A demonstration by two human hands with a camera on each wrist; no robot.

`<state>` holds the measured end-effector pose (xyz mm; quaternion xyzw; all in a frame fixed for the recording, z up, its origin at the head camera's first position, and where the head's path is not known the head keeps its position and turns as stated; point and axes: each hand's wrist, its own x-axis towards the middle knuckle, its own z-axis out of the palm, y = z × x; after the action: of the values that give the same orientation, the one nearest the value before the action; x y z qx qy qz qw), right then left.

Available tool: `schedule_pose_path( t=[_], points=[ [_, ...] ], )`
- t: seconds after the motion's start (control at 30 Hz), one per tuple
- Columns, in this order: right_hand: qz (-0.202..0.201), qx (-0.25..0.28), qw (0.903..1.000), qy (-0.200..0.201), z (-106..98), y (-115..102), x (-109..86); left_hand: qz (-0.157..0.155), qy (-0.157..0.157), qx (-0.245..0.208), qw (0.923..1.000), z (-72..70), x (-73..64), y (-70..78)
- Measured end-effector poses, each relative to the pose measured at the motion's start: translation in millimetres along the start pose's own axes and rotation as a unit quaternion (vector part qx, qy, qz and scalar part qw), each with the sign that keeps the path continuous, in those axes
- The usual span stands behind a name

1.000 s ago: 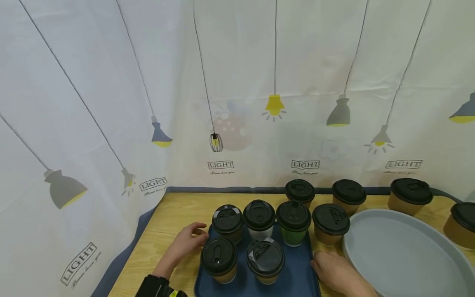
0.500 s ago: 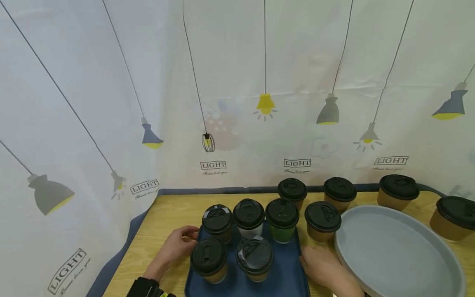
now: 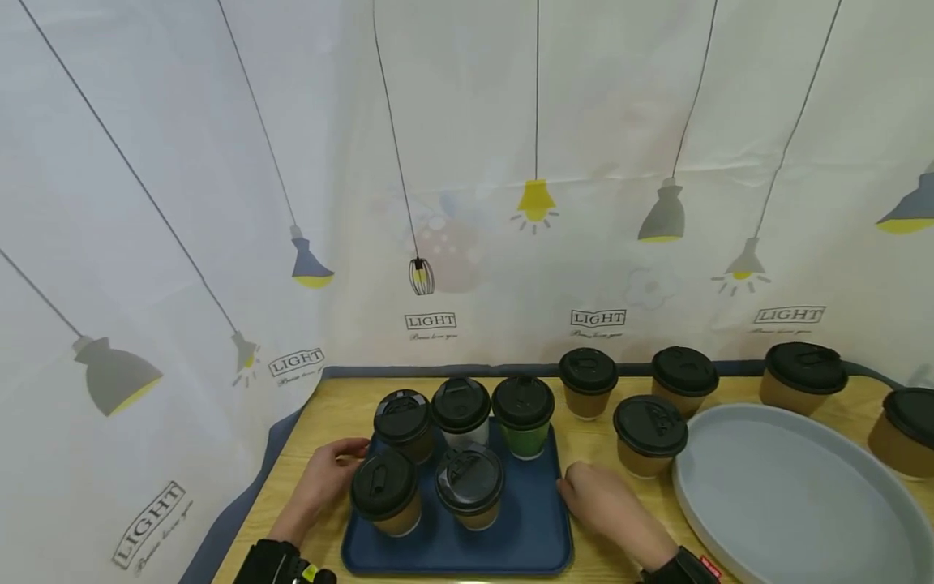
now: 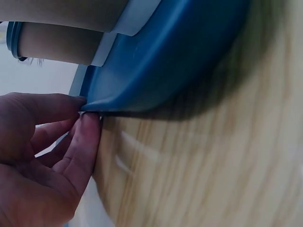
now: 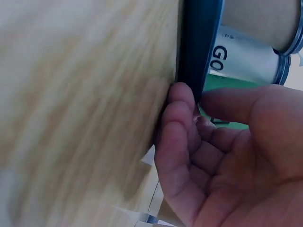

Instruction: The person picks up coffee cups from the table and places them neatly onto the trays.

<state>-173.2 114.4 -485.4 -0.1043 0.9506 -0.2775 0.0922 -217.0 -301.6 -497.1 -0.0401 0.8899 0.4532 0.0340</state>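
Note:
A dark blue rectangular tray (image 3: 529, 519) carries several lidded paper cups, among them a green cup (image 3: 525, 442), a white cup (image 3: 461, 438) and a front brown cup (image 3: 397, 519). At its left side, my left hand (image 3: 324, 478) pinches the rim, thumb on top and fingers below, as the left wrist view shows. My right hand (image 3: 601, 499) grips the opposite rim; in the right wrist view its thumb (image 5: 232, 104) lies against the edge, fingers curled underneath. All the cups on the tray stand upright. Whether the tray touches the wooden table cannot be told.
A round grey tray (image 3: 795, 495) lies to the right. Around it stand several brown cups with black lids, the nearest cup (image 3: 645, 454) just right of the blue tray. A white lamp-printed curtain (image 3: 496, 122) hangs behind the wooden table (image 3: 343, 405).
The blue tray with its cups has shifted left and slightly away, opening a gap to the brown cups on the right. Both hands moved along with it, and its front edge now shows.

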Motion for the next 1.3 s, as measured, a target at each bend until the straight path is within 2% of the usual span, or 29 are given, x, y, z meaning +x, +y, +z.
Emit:
schedule_pose_path(
  t=[0.1, 0.2, 0.3, 0.43, 0.5, 0.7, 0.87, 0.97, 1.1, 1.2, 1.3],
  points=[
    [0.031, 0.030, 0.9987, 0.027, -2, -1, 4.7, 0.001, 0.000, 0.004, 1.0000, -3.7, 1.4, -3.2],
    [0.049, 0.086, 0.9904, 0.096, -6, -6, 6.8, 0.001, 0.004, 0.003, 1.0000, -6.6, 3.0, -6.1],
    [0.045, 0.164, 0.9700, 0.173, -9, -14, 8.0, 0.000, 0.008, 0.003, 1.0000, -8.9, 3.9, -8.4],
    [0.043, 0.259, 0.9368, 0.231, -6, -28, 10.9, -0.006, 0.006, -0.003, 1.0000, -10.5, 4.5, -11.3],
    [0.046, 0.294, 0.9240, 0.240, -2, -34, 13.6, -0.012, 0.006, -0.011, 0.9999, -10.6, 4.1, -12.4],
    [0.071, 0.341, 0.9026, 0.253, 9, -38, 25.4, -0.011, 0.012, -0.026, 0.9995, -8.6, 4.0, -12.4],
    [0.100, 0.349, 0.8834, 0.296, 13, -28, 46.1, -0.017, 0.023, -0.011, 0.9995, -8.9, 4.3, -14.3],
    [0.125, 0.367, 0.8655, 0.318, 16, -19, 59.5, -0.016, 0.025, -0.011, 0.9995, -9.2, 4.7, -15.6],
    [0.139, 0.395, 0.8425, 0.338, 16, -8, 71.6, -0.015, 0.026, -0.036, 0.9989, -5.9, 3.9, -14.4],
    [0.144, 0.403, 0.8366, 0.342, 11, -3, 77.3, -0.016, 0.027, -0.044, 0.9985, -3.4, 3.6, -13.2],
    [0.160, 0.405, 0.8394, 0.325, 5, 1, 81.6, -0.018, 0.031, -0.041, 0.9985, -3.3, 3.9, -13.4]
  ],
)
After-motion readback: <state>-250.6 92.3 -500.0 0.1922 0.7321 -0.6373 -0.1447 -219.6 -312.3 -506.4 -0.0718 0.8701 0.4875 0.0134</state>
